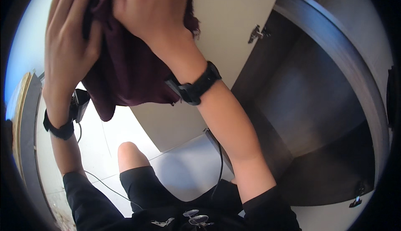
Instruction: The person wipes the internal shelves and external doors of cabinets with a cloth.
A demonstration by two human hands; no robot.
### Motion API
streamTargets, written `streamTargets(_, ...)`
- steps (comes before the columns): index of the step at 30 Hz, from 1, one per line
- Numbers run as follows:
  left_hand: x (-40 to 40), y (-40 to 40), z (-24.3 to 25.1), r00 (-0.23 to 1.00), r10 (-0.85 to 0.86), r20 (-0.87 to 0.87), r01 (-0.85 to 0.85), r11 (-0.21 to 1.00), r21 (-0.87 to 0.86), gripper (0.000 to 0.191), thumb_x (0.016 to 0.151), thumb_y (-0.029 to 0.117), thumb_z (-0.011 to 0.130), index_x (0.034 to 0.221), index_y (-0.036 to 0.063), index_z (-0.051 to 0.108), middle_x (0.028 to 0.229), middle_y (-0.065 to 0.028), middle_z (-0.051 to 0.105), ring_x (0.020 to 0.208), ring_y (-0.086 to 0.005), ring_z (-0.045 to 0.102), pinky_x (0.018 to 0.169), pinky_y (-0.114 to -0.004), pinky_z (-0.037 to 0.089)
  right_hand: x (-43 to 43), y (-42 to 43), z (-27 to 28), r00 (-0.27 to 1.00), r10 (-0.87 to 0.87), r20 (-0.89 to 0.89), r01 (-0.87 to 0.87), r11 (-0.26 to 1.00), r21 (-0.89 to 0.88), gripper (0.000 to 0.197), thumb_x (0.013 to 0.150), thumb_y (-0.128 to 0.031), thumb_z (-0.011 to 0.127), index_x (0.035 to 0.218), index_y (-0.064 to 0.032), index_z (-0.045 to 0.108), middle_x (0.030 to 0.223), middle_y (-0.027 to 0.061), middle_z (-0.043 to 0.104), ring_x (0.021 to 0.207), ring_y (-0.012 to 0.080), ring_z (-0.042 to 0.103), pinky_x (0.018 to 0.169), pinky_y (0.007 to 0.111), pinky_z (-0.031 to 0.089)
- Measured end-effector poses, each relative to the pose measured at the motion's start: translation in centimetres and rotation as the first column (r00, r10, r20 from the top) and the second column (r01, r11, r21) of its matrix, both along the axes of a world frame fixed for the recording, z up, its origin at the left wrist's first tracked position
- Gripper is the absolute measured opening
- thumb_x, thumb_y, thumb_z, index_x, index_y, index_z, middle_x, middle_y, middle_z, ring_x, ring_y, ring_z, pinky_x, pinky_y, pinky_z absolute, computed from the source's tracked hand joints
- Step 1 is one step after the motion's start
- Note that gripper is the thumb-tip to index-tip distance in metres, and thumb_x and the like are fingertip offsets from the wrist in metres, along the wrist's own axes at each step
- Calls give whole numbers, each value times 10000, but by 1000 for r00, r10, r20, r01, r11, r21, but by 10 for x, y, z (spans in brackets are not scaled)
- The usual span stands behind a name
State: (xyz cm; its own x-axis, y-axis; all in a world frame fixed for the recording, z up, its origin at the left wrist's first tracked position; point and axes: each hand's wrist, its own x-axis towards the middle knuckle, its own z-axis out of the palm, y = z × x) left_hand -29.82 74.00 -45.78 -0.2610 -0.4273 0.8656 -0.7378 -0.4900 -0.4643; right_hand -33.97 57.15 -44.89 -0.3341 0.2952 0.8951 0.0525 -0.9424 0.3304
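Observation:
A dark maroon cloth (125,74) with a frayed edge hangs in folds between my two raised hands. My right hand (153,8) is closed over its upper part. To the left, my left hand (67,43) grips the cloth's other side between thumb and fingers, with its fingertips cut off or hidden at the top. The lower end of the cloth dangles free above the white tiled floor. Each wrist wears a black strap (200,85) with a small device, and thin cables run down from them.
A pale cabinet door (231,21) with a metal hinge (257,34) stands open behind the cloth. On the right is the dark cabinet interior (307,83), bordered by a grey edge. Board edges (28,121) rise at the far left. My bare knee (133,155) is below.

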Motion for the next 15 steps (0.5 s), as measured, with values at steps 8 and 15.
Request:
streamTargets(8, -38, -10, -43, 999, 54, -10, -54, 997, -49, 555, 808, 28, 617, 1351, 84, 521, 1203, -184, 559, 1121, -361, 532, 1008, -455, 412, 0, -5, -5, 998, -63, -15, 63, 998, -22, 92, 827, -73, 525, 777, 3, 539, 720, 124, 512, 699, 254, 522, 627, 341, 456)
streamTargets(15, -26, -17, -55, 994, -14, -113, 0, 992, -123, 592, 805, 32, 588, 1382, 73, 464, 1153, -175, 536, 1121, -350, 509, 1020, -461, 389, -1, 14, -1, 991, -129, -20, 127, 988, -83, 61, 799, -67, 536, 800, -6, 536, 758, 127, 521, 744, 264, 532, 667, 350, 466)
